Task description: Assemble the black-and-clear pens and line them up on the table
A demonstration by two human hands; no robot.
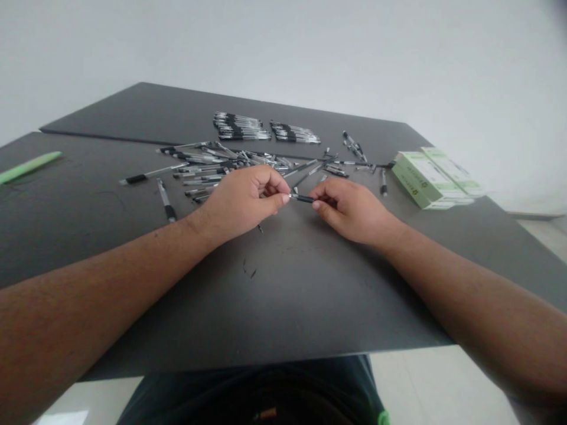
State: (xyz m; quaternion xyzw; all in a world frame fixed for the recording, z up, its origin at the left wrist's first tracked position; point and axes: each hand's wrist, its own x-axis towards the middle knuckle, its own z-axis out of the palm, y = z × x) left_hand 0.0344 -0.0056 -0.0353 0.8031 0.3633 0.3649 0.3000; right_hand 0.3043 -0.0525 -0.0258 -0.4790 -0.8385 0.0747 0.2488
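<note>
Between my two hands, above the dark grey table [283,307], a pen [303,199] with a black grip lies roughly level. My left hand [250,195] pinches its pale tip end between thumb and forefinger. The other end of the black part sits in the fingers of my right hand [345,206], which are closed round it and hide the rest. Just beyond my hands spreads a loose pile of clear pens [204,171] with black grips, pointing in many directions.
Farther back, pens lie in two neat stacks, a left stack [241,127] and a right stack [295,133]. Green and white boxes [425,177] stand at the right. A light green stick-like object [31,167] lies at far left. Dark ink marks [248,269] show near me.
</note>
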